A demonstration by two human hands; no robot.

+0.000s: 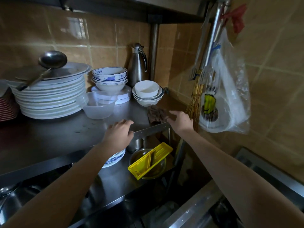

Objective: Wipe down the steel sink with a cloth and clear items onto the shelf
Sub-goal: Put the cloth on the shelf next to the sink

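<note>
The brown cloth point(155, 114) is lying crumpled on the steel shelf point(65, 134), near its front right corner, just in front of the nested white bowls point(146, 92). The right hand point(181, 120) is hovering at the cloth's near edge with fingers spread apart, gripping nothing (whether it is touching the fabric is unclear). The left hand point(120, 131) is resting at the shelf's front edge, fingers loosely bent and empty. The sink point(269, 171) is showing only as a steel rim at the lower right, so whether it is wiped cannot be told. Plates point(51, 96) and a clear tub point(98, 104) are sitting towards the shelf's back edge. A yellow slicer point(149, 160) is lying on the lower shelf point(115, 180), likely left to sort.
</note>
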